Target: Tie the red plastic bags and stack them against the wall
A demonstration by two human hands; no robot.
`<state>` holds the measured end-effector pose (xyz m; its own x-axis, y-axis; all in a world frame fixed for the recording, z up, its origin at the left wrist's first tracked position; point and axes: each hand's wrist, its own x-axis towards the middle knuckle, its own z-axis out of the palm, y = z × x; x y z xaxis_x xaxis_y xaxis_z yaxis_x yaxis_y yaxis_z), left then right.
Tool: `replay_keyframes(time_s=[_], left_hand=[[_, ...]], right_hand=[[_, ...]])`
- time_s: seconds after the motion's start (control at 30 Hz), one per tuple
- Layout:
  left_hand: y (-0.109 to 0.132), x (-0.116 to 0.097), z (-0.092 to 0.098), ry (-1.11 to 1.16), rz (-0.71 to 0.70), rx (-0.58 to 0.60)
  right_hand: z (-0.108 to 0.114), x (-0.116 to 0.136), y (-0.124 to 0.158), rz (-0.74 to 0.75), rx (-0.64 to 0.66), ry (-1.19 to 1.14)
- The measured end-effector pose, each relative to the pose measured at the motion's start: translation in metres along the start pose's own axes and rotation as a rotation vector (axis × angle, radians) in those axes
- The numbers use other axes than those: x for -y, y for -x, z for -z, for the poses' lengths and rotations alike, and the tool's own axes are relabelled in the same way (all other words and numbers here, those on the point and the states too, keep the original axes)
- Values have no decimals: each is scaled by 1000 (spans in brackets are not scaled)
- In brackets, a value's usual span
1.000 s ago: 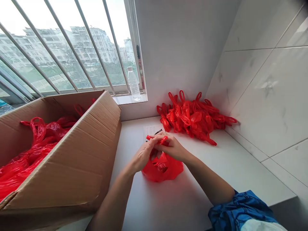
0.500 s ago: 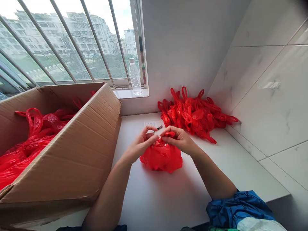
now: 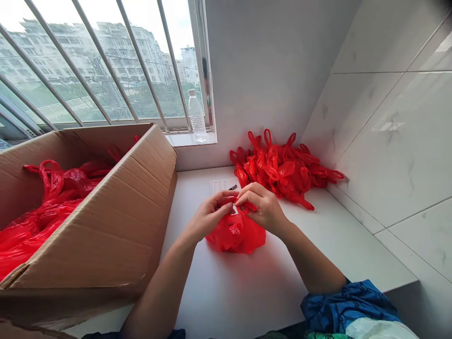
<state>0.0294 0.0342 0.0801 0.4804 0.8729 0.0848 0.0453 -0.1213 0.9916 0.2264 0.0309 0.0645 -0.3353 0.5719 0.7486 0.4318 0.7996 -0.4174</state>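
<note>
A small red plastic bag (image 3: 236,235) sits on the white counter (image 3: 268,287) in front of me. My left hand (image 3: 208,217) pinches one of its handles from the left. My right hand (image 3: 263,207) pinches the other handle from the right. The fingertips of both hands meet over the top of the bag, where the handles are gathered together. Something small and dark shows inside the bag through the plastic.
A pile of tied red bags (image 3: 282,169) lies in the back corner against the tiled wall. A large cardboard box (image 3: 116,221) holding loose red bags (image 3: 49,197) stands at my left. A water bottle (image 3: 197,116) stands on the window sill. A paper sheet (image 3: 221,184) and pen lie behind my hands.
Both hands stayed at the top of the bag, working its handles together. The handles, held up and apart a second ago, are now drawn low over the bag.
</note>
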Motion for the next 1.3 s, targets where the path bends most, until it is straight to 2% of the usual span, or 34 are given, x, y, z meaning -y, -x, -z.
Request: replay_keyframes(time_s=[0.07,0.13,0.27,0.33,0.47,0.53,0.7,0.77,0.83,0.93,1.0,1.07,1.17,1.3], left_hand=[[1,2,0,141,38,-12],[1,4,-2,233,48,-79],[-3,16,0,203,-8,-261],[-7,29,10,171,-15,-347],[-12,65,39,175,-68,-651],[-9,82,49,183,-73,-724],[13,107,52,134,48,-642],[24,109,51,15,140,-580],[32,108,48,-183,179,-510],[37,100,31,-554,41,-349],[36,95,14,-779,-120,-224],[35,94,-2,-936,-246,-120],[34,106,-12,-1054,-318,-49],[34,134,-6,-1112,-331,-76]], right_hand=[[0,1,3,51,-12,54],[0,2,7,103,-30,95],[0,5,28,164,-30,137],[0,7,46,119,19,87],[3,15,90,-67,159,-108],[8,17,108,-174,215,-187],[31,5,125,-478,392,-456],[37,-7,124,-541,337,-396],[34,-17,119,-513,267,-186],[11,-24,106,-305,343,90],[-13,-25,96,-157,430,144],[-36,-26,89,-79,458,150],[-61,-34,89,-82,443,137],[-76,-48,100,-130,424,157]])
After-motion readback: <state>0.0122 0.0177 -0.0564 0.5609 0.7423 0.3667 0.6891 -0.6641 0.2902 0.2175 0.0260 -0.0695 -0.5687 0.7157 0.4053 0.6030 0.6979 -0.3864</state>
